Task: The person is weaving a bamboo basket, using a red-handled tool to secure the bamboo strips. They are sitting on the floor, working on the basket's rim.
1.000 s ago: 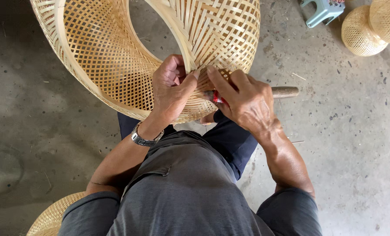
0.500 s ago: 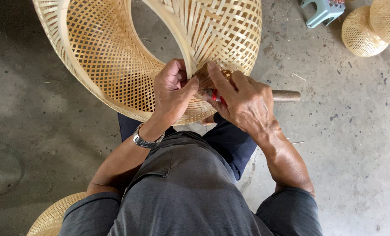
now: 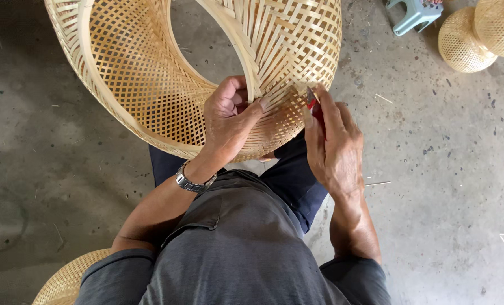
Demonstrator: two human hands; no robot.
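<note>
Since half a second ago I see the right hand (image 3: pixel 332 148) has turned upright beside the weave, and the wooden handle that stuck out past it to the right has gone from sight; only a red-handled tool (image 3: pixel 314 104) peeps from between thumb and forefinger. The large pale open-weave bamboo shade (image 3: pixel 150 85) has barely shifted.

My left hand (image 3: pixel 227 121) grips the shade's near edge, fingers (image 3: pixel 238 96) curled inside the rim, thumb pressed on the outer slats, so they are clamped on the bamboo. The right-hand fingers are closed together round the red tool, its tip touching the weave just right of the left thumb. The shade rests against the knees, over dark blue trousers, above the grey concrete floor (image 3: pixel 444 214).

A steel wristwatch (image 3: pixel 194 182) sits on the left wrist. Two small round woven bamboo domes (image 3: pixel 478 34) lie at upper right, touching each other, with a pale green plastic stool (image 3: pixel 413 14) just beside them. Another woven bamboo piece (image 3: pixel 65 279) shows at lower left.
</note>
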